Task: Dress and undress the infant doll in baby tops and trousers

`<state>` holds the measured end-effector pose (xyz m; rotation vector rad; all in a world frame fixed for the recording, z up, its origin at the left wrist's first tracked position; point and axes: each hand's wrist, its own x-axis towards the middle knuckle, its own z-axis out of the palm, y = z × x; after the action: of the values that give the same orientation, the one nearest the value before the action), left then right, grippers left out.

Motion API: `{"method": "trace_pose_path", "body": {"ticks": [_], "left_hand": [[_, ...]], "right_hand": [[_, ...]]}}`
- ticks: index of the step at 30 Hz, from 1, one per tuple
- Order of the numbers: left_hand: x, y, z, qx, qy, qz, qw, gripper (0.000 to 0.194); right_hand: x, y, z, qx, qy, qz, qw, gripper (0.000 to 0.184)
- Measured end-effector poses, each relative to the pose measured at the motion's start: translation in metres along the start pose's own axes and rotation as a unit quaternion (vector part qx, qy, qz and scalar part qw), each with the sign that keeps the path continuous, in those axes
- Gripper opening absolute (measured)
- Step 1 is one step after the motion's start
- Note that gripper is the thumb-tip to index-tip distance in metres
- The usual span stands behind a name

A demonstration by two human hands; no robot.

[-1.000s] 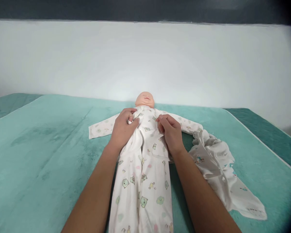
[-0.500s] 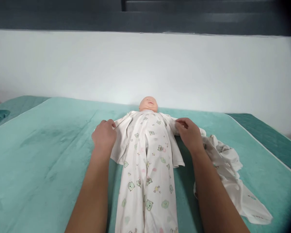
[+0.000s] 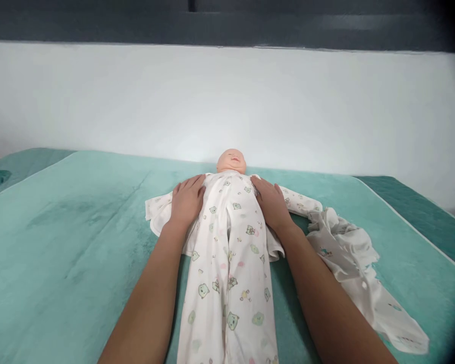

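Observation:
A baby doll (image 3: pixel 232 161) lies on its back with its head toward the wall. Over its body are white printed pants (image 3: pixel 229 273) with green bears, spread lengthwise toward me. A white printed top (image 3: pixel 159 207) lies around the doll, its sleeves stretched out to both sides. My left hand (image 3: pixel 188 200) rests flat on the top at the doll's left-of-view shoulder, fingers extended. On the opposite shoulder my right hand (image 3: pixel 272 203) lies flat in the same way, touching the top and the pants' edge. Neither hand grips anything.
A crumpled white printed garment (image 3: pixel 349 258) lies to the right, touching the end of the right-hand sleeve. Everything rests on a teal bedspread (image 3: pixel 79 253). Behind it stands a white wall (image 3: pixel 136 101) with a dark band above.
Both hands have moved inward from the sleeves to the doll's shoulders. Their fingers have gone from pinched to flat, and both sleeves now lie uncovered at their outer ends.

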<state>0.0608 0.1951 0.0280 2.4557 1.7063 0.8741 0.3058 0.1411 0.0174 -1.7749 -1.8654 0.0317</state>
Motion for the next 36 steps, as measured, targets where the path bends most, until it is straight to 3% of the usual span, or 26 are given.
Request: {"method": "trace_pose_path", "body": {"ticks": [5, 10, 13, 16, 20, 23, 27, 31, 36], "left_hand": [[0.001, -0.009, -0.001, 0.052, -0.004, -0.066, 0.996, 0.05], [0.003, -0.019, -0.003, 0.062, 0.006, -0.135, 0.989, 0.05], [0.002, -0.021, -0.003, 0.038, 0.028, -0.099, 0.994, 0.05], [0.001, -0.016, -0.002, 0.008, 0.041, -0.038, 0.998, 0.055], [-0.007, -0.007, -0.003, 0.031, 0.015, 0.015, 0.999, 0.064], [-0.015, -0.002, -0.003, 0.06, -0.027, 0.011, 0.998, 0.068], [-0.024, -0.002, -0.002, 0.088, -0.039, -0.011, 0.995, 0.067], [-0.034, -0.006, -0.002, 0.1, -0.02, -0.018, 0.995, 0.059], [-0.041, -0.011, 0.0, 0.098, 0.005, -0.01, 0.995, 0.055]], "right_hand": [[0.011, 0.014, -0.008, -0.067, -0.026, 0.024, 0.997, 0.058], [0.009, 0.043, -0.023, 0.006, -0.059, 0.102, 0.993, 0.064], [0.004, 0.052, -0.027, 0.118, -0.062, 0.117, 0.984, 0.068], [0.0, 0.048, -0.024, 0.163, 0.0, 0.13, 0.978, 0.062], [-0.005, 0.034, -0.013, 0.116, 0.056, 0.149, 0.98, 0.053], [-0.013, 0.029, -0.008, 0.091, 0.084, 0.153, 0.981, 0.048], [-0.034, 0.035, -0.015, 0.107, 0.113, 0.195, 0.968, 0.058], [-0.06, 0.05, -0.029, 0.085, 0.101, 0.197, 0.972, 0.059], [-0.092, 0.078, -0.039, -0.062, 0.051, 0.187, 0.979, 0.054]]}}
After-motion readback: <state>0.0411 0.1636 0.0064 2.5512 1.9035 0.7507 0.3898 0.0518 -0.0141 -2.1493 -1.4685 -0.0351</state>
